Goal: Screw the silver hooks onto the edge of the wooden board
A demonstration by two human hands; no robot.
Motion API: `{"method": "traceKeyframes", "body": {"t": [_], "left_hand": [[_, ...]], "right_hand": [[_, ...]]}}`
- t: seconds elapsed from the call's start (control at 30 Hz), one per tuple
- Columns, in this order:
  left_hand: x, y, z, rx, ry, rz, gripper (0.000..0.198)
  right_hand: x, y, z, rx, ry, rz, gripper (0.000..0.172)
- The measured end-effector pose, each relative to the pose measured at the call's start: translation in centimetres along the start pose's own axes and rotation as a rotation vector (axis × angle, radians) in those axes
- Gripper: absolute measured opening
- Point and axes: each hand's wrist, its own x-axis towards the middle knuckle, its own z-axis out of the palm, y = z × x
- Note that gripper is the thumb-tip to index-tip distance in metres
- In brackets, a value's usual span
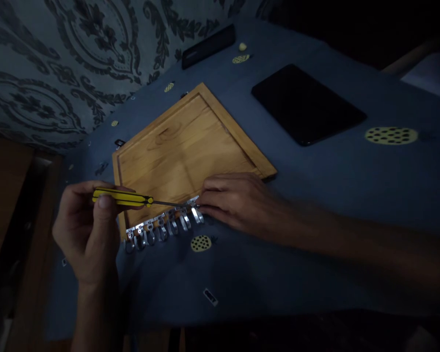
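Observation:
My left hand point(91, 227) is closed around the yellow and black handle of a screwdriver point(122, 197). The shaft points right, and its tip is near the right end of a row of shiny metal hooks point(161, 226). These hooks lie along the near edge of a wooden board point(172, 149) with a raised rim. My right hand point(234, 200) rests at the board's near edge, its fingers pressed together at the last hook. Whatever small part those fingertips hold is hidden.
A black tablet point(308, 105) lies on the blue tablecloth point(278, 274) beyond the board to the right. A dark phone-like object point(209, 46) is at the back by the patterned wall point(95, 39). Near it lies a small pale piece point(242, 47).

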Motion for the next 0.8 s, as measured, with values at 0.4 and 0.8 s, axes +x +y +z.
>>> {"method": "traceKeyframes", "body": {"t": [0.4,0.8], "left_hand": [[0.11,0.31,0.03,-0.046,0.009,-0.021,0.017],[0.00,0.07,0.08,-0.037,-0.026,-0.060,0.021]], "right_hand": [[0.06,-0.14,0.00,0.005,-0.004,0.003,0.021],[0.16,-0.08,0.02,0.000,-0.016,0.018,0.023]]}}
